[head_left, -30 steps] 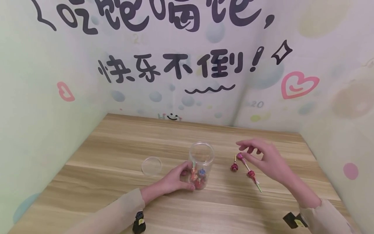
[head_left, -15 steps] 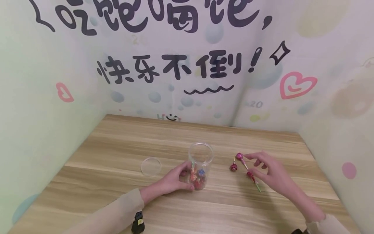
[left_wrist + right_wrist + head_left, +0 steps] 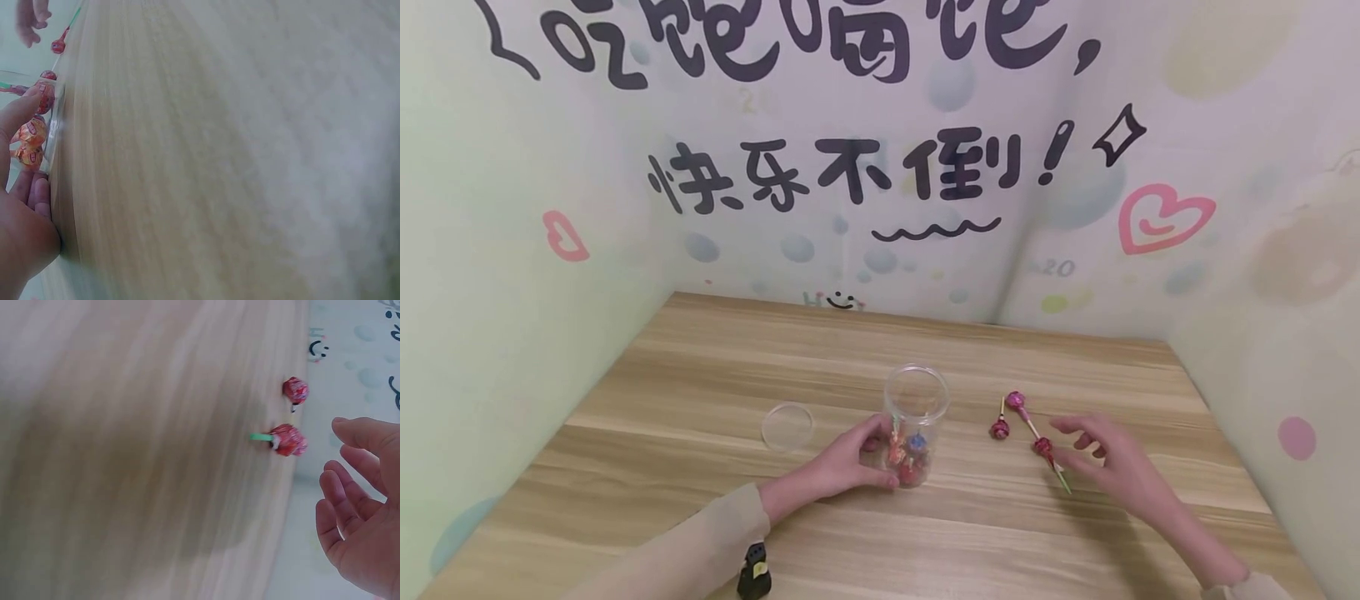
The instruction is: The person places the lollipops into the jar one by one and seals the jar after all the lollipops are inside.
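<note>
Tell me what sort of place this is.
Likely a small booth or nook, perhaps a dining-themed one: a wood-grain table is enclosed on three sides by pale, patterned walls, and large black lettering mentions eating and drinking.

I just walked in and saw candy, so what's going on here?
A person's left hand holds an upright, open clear plastic jar with some wrapped lollipops inside. Their right hand holds nothing, close to three more lollipops lying on the wooden table. A clear round lid lies to the left of the jar.
</note>
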`<state>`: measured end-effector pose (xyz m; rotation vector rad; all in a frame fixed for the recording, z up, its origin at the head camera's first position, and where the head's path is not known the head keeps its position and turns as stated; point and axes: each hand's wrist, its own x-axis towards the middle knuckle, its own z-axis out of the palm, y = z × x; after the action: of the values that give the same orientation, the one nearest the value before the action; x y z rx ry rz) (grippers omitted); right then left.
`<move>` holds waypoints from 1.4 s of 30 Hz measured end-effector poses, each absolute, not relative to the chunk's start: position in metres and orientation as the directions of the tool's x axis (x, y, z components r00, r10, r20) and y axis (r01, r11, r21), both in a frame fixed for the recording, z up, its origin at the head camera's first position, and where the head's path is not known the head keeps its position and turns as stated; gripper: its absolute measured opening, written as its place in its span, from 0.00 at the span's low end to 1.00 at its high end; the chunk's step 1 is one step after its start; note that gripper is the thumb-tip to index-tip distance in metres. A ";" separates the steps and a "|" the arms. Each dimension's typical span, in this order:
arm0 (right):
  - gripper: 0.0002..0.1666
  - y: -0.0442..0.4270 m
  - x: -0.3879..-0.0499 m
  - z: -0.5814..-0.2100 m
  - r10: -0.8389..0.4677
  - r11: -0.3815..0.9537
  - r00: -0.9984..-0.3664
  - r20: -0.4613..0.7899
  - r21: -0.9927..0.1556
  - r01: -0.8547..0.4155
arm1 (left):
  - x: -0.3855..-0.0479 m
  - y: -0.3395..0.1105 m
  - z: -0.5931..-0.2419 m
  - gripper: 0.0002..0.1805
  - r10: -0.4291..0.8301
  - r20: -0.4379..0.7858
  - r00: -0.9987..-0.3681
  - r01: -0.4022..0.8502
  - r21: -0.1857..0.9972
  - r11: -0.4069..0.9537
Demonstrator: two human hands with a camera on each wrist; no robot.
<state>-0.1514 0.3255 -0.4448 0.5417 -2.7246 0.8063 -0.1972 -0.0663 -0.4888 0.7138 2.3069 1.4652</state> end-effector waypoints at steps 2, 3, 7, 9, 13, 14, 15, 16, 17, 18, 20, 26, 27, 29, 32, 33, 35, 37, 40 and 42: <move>0.24 0.328 -0.151 -0.448 -0.271 0.775 -0.906 0.327 -0.484 -0.406 | -0.197 -0.067 -0.489 0.36 0.562 0.002 -0.827 0.238 0.907 0.348; 0.24 0.329 -0.151 -0.450 -0.266 0.775 -0.909 0.321 -0.489 -0.400 | -0.197 -0.067 -0.489 0.36 0.560 0.003 -0.829 0.237 0.908 0.346; 0.22 0.332 -0.150 -0.455 -0.248 0.789 -0.923 0.295 -0.492 -0.369 | -0.197 -0.067 -0.490 0.37 0.558 0.001 -0.830 0.229 0.912 0.340; 0.22 0.333 -0.150 -0.457 -0.237 0.801 -0.930 0.282 -0.486 -0.351 | -0.196 -0.066 -0.490 0.37 0.559 0.003 -0.829 0.233 0.911 0.341; 0.24 0.332 -0.148 -0.459 -0.211 0.822 -0.952 0.222 -0.487 -0.295 | -0.196 -0.066 -0.489 0.37 0.559 0.003 -0.829 0.234 0.910 0.343; 0.25 0.332 -0.148 -0.460 -0.204 0.826 -0.957 0.206 -0.489 -0.281 | -0.196 -0.066 -0.488 0.36 0.559 0.002 -0.829 0.233 0.910 0.343; 0.25 0.331 -0.148 -0.460 -0.199 0.829 -0.962 0.188 -0.491 -0.267 | -0.196 -0.066 -0.488 0.36 0.559 0.002 -0.829 0.233 0.910 0.342; 0.25 0.331 -0.148 -0.460 -0.194 0.832 -0.966 0.170 -0.493 -0.254 | -0.197 -0.066 -0.488 0.36 0.557 -0.004 -0.830 0.225 0.912 0.343; 0.25 0.330 -0.148 -0.461 -0.190 0.835 -0.969 0.157 -0.494 -0.244 | -0.197 -0.066 -0.487 0.36 0.558 -0.007 -0.830 0.223 0.913 0.343; 0.25 0.329 -0.148 -0.461 -0.187 0.837 -0.971 0.147 -0.493 -0.236 | -0.197 -0.066 -0.487 0.36 0.557 -0.009 -0.830 0.221 0.913 0.344; 0.24 0.328 -0.149 -0.462 -0.183 0.843 -0.974 0.136 -0.488 -0.226 | -0.197 -0.066 -0.487 0.37 0.558 -0.006 -0.830 0.226 0.911 0.346; 0.22 0.328 -0.152 -0.465 -0.177 0.857 -0.978 0.113 -0.471 -0.209 | -0.196 -0.066 -0.487 0.37 0.557 -0.006 -0.830 0.226 0.910 0.347; 0.21 0.329 -0.153 -0.465 -0.179 0.856 -0.977 0.112 -0.472 -0.211 | -0.196 -0.066 -0.487 0.37 0.559 -0.001 -0.829 0.232 0.909 0.346; 0.19 0.329 -0.154 -0.465 -0.180 0.853 -0.977 0.110 -0.477 -0.211 | -0.195 -0.065 -0.487 0.37 0.562 0.001 -0.827 0.235 0.909 0.343; 0.17 0.330 -0.155 -0.466 -0.184 0.848 -0.977 0.109 -0.485 -0.214 | -0.195 -0.066 -0.487 0.37 0.565 0.002 -0.825 0.235 0.911 0.340; 0.16 0.330 -0.156 -0.466 -0.185 0.847 -0.977 0.108 -0.487 -0.214 | -0.195 -0.066 -0.487 0.37 0.563 -0.001 -0.827 0.230 0.912 0.340; 0.15 0.329 -0.157 -0.466 -0.186 0.847 -0.977 0.105 -0.487 -0.214 | -0.195 -0.067 -0.487 0.38 0.559 -0.010 -0.829 0.218 0.914 0.341; 0.14 0.328 -0.157 -0.466 -0.189 0.848 -0.976 0.106 -0.483 -0.217 | -0.195 -0.067 -0.487 0.38 0.558 -0.010 -0.830 0.218 0.915 0.340; 0.12 0.328 -0.159 -0.466 -0.198 0.852 -0.975 0.105 -0.474 -0.224 | -0.196 -0.067 -0.487 0.38 0.557 -0.011 -0.830 0.218 0.914 0.342; 0.11 0.327 -0.160 -0.465 -0.204 0.853 -0.974 0.103 -0.470 -0.228 | -0.196 -0.067 -0.487 0.38 0.559 -0.009 -0.829 0.222 0.912 0.344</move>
<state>-0.1600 0.3272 -0.4655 0.3473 -2.9756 0.7645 -0.1956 -0.0670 -0.4872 0.6933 2.2927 1.4794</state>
